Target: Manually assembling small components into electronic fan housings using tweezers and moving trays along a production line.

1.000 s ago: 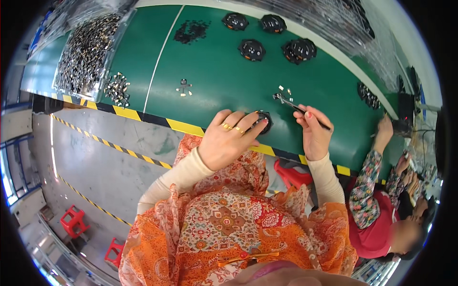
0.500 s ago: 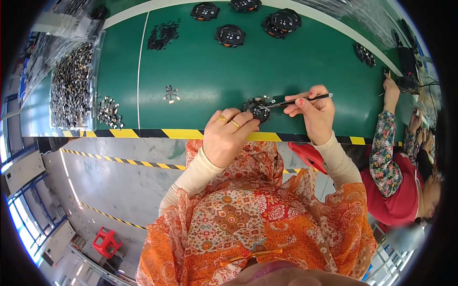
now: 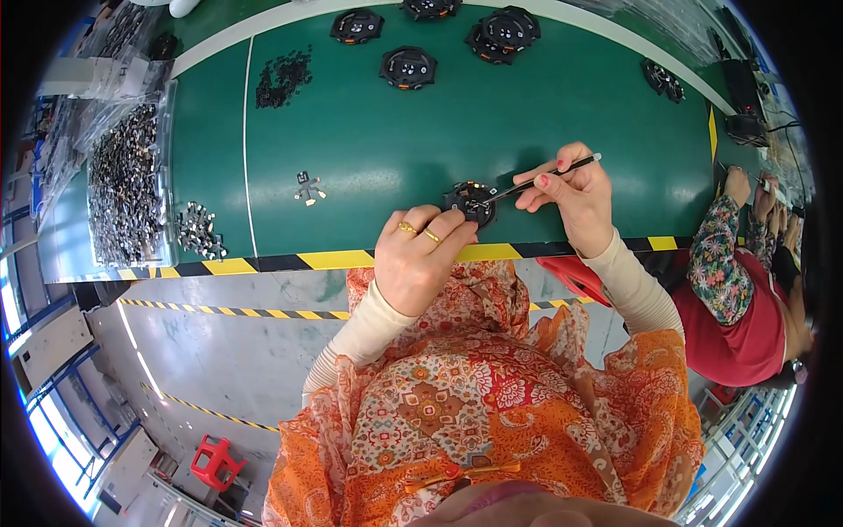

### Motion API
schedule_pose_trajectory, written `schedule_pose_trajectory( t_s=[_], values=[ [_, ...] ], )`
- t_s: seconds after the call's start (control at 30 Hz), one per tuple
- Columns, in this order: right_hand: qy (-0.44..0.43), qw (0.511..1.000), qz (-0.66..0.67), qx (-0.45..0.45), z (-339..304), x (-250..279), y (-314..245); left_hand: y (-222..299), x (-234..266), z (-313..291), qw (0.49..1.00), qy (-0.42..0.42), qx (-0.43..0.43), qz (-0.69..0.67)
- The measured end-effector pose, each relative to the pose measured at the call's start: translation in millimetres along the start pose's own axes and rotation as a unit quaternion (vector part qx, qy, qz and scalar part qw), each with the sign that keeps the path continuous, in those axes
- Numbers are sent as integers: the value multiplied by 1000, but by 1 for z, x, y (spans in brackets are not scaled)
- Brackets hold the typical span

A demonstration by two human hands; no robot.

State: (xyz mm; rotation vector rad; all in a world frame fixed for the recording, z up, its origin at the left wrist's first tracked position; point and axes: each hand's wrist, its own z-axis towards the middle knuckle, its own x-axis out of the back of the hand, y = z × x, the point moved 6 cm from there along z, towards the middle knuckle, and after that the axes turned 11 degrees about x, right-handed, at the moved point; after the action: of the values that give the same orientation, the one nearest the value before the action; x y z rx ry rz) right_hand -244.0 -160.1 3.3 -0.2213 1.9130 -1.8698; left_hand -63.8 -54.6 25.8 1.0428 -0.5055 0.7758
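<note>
A round black watch case (image 3: 456, 194) with small metallic parts inside lies on the green table near its front edge. My left hand (image 3: 416, 256), with rings on two fingers, closes its fingertips on the case's lower left rim and steadies it. Black tweezers (image 3: 555, 173) are pinched in my right hand (image 3: 580, 200), slanting down to the left. Their tip reaches the inside of the case, and I cannot make out what it touches there. A small flex cable piece (image 3: 307, 188) with pale ends lies to the left of my left hand.
At the left stands a clear bin (image 3: 169, 189) full of small metallic parts, with a loose pile (image 3: 201, 232) beside it. Small black pieces (image 3: 284, 76) lie far left. Several black watch cases (image 3: 408, 68) sit at the back. A co-worker's hand (image 3: 737, 186) is at the right.
The small parts that stuck out at the case's upper right now look tucked inside it. The tweezers' tip stays at the case. The whole view has tilted slightly; the co-worker's arm has moved nearer.
</note>
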Motion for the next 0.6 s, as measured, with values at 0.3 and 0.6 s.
schedule_pose_trajectory(
  t_s=[0.3, 0.6],
  values=[
    [12, 1000, -9, -23, 2, -1, 0, 3, 1, -3, 999, 6, -31, 30],
    [-126, 870, -404, 252, -5, -28, -50, 5, 5, 1, 998, -17, -30, 57]
  ],
)
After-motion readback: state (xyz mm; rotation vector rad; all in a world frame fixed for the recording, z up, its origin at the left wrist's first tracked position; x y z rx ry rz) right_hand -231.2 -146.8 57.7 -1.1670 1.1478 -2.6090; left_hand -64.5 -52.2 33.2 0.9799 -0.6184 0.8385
